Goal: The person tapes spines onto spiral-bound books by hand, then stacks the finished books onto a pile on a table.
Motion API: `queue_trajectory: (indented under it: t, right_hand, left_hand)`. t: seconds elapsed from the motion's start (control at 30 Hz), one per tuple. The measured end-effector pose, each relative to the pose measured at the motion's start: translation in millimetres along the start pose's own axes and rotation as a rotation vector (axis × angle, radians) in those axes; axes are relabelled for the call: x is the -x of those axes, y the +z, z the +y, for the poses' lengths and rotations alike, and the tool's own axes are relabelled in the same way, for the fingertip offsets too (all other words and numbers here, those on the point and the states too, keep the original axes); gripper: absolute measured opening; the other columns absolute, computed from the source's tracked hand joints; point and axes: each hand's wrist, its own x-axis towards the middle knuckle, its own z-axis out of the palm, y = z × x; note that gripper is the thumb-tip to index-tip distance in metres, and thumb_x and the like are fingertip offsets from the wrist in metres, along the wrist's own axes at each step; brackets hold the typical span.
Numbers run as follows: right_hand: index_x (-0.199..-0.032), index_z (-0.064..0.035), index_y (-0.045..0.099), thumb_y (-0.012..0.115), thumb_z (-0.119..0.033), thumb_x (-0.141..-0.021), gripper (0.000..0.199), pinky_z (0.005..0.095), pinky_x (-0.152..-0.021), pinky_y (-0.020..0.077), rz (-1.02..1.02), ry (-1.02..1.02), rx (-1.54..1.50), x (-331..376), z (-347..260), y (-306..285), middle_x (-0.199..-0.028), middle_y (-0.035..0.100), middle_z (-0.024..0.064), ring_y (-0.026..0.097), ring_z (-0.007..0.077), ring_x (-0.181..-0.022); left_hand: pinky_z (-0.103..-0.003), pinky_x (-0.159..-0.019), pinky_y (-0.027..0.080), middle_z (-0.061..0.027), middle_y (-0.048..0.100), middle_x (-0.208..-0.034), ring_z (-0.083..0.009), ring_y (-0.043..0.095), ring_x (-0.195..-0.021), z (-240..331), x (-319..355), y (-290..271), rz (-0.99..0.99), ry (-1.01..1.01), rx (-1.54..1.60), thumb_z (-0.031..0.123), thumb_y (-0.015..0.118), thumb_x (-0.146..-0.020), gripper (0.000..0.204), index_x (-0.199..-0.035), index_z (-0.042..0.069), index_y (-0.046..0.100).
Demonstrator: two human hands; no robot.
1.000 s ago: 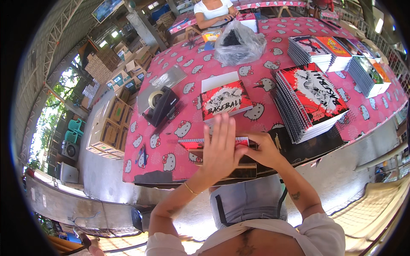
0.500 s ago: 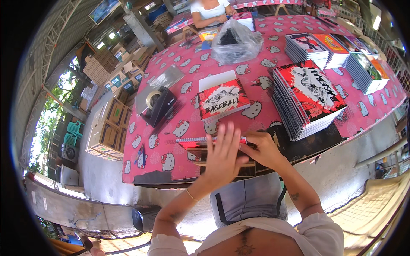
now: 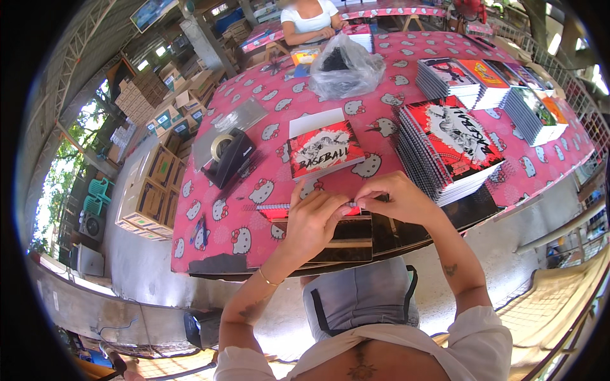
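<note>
A spiral-bound notebook with a red cover stands on its edge or tilts at the near side of the table, its coil running along the top. My left hand lies over the notebook, thumb and fingers closing on the coil near its right end. Fingertips of my right hand are pinched together at that same end, almost touching my left thumb; what they hold is too small to make out. Just beyond my hands is a red baseball-themed notebook on top of others. A tall stack of similar spiral notebooks stands to the right.
A black tape dispenser and a clear plastic sheet are on the pink tablecloth at left. Farther back sit a plastic bag and more notebook stacks. A person works across the table. Cartons stand left.
My left hand has gone from flat, stretched fingers to a pinch at the coil's right end. My right fingertips have drawn together there too. The whole view has shifted slightly.
</note>
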Motion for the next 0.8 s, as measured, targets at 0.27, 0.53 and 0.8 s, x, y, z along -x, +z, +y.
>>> queue_trajectory:
  t: [0.27,0.53,0.8]
  right_hand:
    - [-0.083,0.0005,0.056,0.074,-0.003,-0.079,0.019,0.0345,-0.062,0.0551,0.147,-0.157,0.198,-16.5,-0.3,26.6,-0.076,0.060,0.0104,0.069,0.0223,-0.069]
    - [-0.117,-0.0026,0.067,0.079,-0.012,-0.083,0.037,0.0380,-0.090,0.0554,0.792,-0.170,0.376,39.9,-63.7,-5.5,-0.120,0.068,0.0164,0.069,0.0338,-0.107]
    - [-0.146,0.0027,0.054,0.087,-0.014,-0.081,0.074,0.0382,-0.103,0.0487,0.884,0.201,0.286,159.7,40.4,-157.3,-0.136,0.065,0.0183,0.064,0.0233,-0.118]
  left_hand:
    - [-0.045,-0.081,0.050,-0.0139,0.070,-0.092,-0.0348,0.067,-0.085,6.7,5.0,-14.6,0.027,-0.030,-0.063,0.017,0.076,-0.089,0.022,-0.105,0.003,0.069]
    - [-0.044,-0.074,0.054,-0.0178,0.071,-0.095,-0.0330,0.069,-0.085,17.0,-50.2,-75.3,0.240,0.119,-0.029,-0.001,0.071,-0.085,0.025,-0.109,-0.001,0.068]
    - [-0.044,-0.102,0.053,-0.0189,0.069,-0.126,-0.0356,0.064,-0.122,39.9,-173.2,50.2,0.177,0.588,0.284,-0.006,0.062,-0.085,0.039,-0.123,0.002,0.069]
